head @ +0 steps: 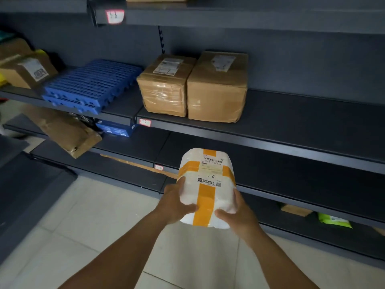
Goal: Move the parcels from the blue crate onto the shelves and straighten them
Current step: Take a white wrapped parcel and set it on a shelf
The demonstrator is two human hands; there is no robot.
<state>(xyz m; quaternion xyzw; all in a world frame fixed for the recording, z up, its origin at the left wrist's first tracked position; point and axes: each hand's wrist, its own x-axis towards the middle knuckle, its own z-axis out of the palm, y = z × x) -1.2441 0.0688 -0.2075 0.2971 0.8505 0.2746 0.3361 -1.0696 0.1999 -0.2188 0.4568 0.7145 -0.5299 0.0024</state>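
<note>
Head view: white parcel (207, 187) at lower centre, clasped by left hand (177, 202) and right hand (236, 213), unshelved; two brown boxes (192, 88) at centre already shelved, aligned.

Both forearms extend forward and converge. The left hand (177, 202) grips the white foam parcel (207, 185) from its left side, thumb on top; the right hand (236, 213) grips the right side likewise.

Two bare forearms, no sleeves in view; left grip (177, 202) and right grip (237, 213) ungloved, unadorned
</note>
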